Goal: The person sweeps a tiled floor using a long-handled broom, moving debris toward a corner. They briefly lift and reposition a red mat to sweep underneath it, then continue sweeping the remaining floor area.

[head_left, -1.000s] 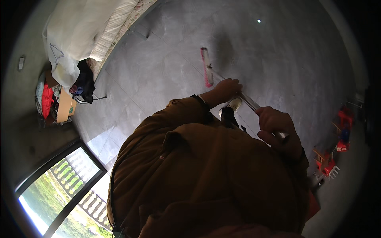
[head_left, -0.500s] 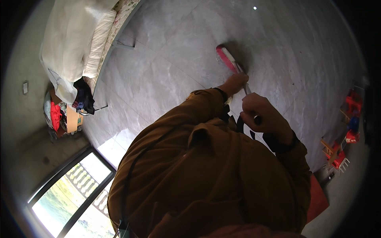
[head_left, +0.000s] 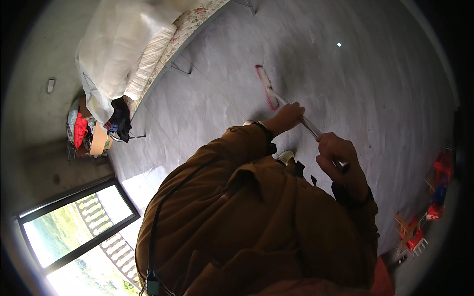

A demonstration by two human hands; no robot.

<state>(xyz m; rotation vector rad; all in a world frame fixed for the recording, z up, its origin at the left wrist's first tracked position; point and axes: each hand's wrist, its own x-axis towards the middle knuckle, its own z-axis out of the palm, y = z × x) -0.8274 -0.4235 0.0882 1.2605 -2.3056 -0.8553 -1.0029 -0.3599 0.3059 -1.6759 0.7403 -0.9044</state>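
Note:
A broom with a pale head and pink bristles (head_left: pixel 265 81) rests on the grey floor (head_left: pixel 217 93) ahead of me. Its pale handle (head_left: pixel 311 128) slants back toward my right side. Lower on that handle, close to the broom head, my left hand (head_left: pixel 286 119) is wrapped around it. My right hand (head_left: pixel 340 157) grips the handle's upper end, in front of my right side. Parts of my shoes (head_left: pixel 286 157) show beside the brown jacket.
At the far left stands a bed with a floral edge (head_left: pixel 192 22), bearing a pale plastic-covered bundle (head_left: pixel 131 44). A cardboard box (head_left: pixel 98 140) and bags sit by its corner. Red stools (head_left: pixel 414 239) stand at the right. A glass door (head_left: pixel 79 222) lies lower left.
The broom head has swung left and turned, with its handle now slanting more. My right hand has moved right and slightly down. The whole view has shifted.

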